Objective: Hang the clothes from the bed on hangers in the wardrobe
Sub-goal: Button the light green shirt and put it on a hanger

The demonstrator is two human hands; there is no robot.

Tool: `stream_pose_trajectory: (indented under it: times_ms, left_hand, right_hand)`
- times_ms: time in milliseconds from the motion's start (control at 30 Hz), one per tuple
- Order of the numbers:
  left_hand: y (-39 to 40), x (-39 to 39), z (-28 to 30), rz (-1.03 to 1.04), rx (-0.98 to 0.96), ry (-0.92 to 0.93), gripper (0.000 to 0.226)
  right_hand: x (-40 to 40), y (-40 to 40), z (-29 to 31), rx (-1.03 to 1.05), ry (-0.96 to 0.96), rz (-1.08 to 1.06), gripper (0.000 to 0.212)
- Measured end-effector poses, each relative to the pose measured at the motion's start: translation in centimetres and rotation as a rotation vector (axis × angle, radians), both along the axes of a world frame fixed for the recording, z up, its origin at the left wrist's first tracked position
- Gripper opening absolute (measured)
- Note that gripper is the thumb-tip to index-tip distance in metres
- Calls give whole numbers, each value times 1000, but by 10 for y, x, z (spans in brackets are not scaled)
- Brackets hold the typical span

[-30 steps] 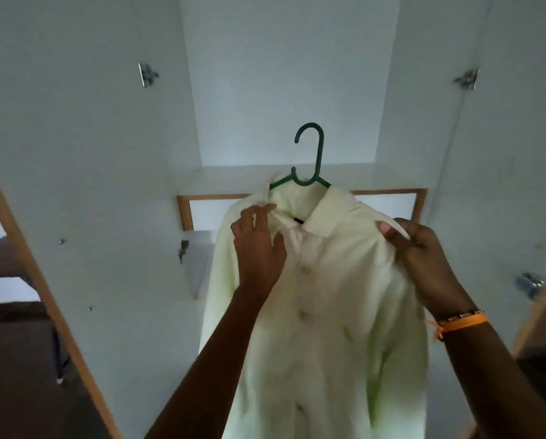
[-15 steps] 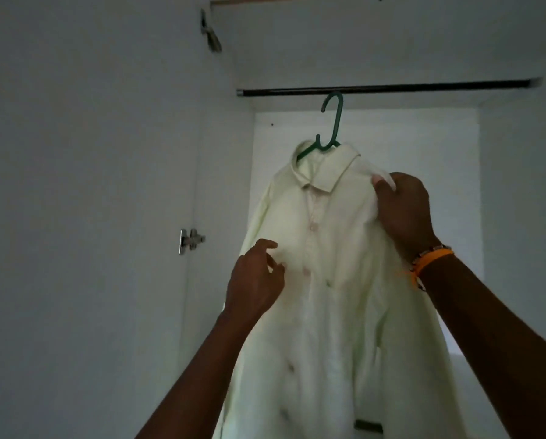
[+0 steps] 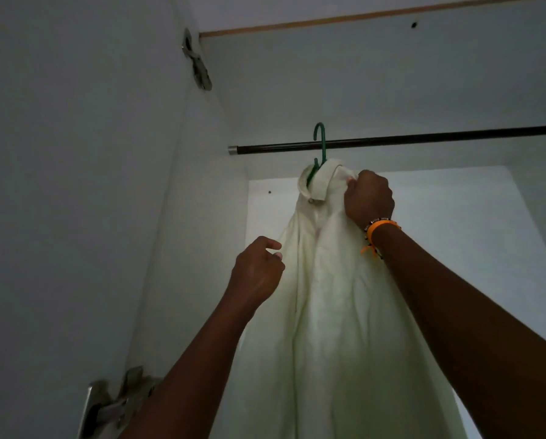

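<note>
A pale cream button shirt [image 3: 335,296] hangs on a green hanger [image 3: 320,144]. The hanger's hook arches over the dark wardrobe rod [image 3: 439,138]; I cannot tell whether it rests on the rod. My right hand [image 3: 369,198], with an orange band at the wrist, grips the shirt's shoulder just beside the collar. My left hand [image 3: 258,270] is lower, at the shirt's left edge, fingers curled. Whether it pinches the cloth is unclear. Most of the hanger is hidden inside the shirt.
White wardrobe walls close in on the left and behind. Metal door hinges sit at the upper left [image 3: 199,63] and lower left [image 3: 116,403]. A shelf panel with a wooden edge [image 3: 376,15] runs above the rod. To the right of the hanger, nothing hangs on the rod.
The shirt and hanger have gone up, and the hook now arches over the rod. My right hand rose with the shoulder. My left hand is now at the shirt's left edge.
</note>
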State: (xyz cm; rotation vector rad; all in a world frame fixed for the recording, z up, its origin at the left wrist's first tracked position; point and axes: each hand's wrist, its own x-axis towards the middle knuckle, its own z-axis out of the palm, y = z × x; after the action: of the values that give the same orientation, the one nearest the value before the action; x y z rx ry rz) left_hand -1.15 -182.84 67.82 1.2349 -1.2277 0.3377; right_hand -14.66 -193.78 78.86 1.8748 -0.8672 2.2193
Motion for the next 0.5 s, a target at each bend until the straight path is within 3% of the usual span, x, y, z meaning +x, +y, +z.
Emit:
stream_pose_trajectory:
  times_ms: [333,500]
  left_hand:
    - [-79,55,72,70,-67,-90,25]
    - [-94,67,99,148,-85,-126,25]
  right_hand:
    - [58,-71,109,-71,15,6,30]
    - [68,-106,135,-33,26,4,28]
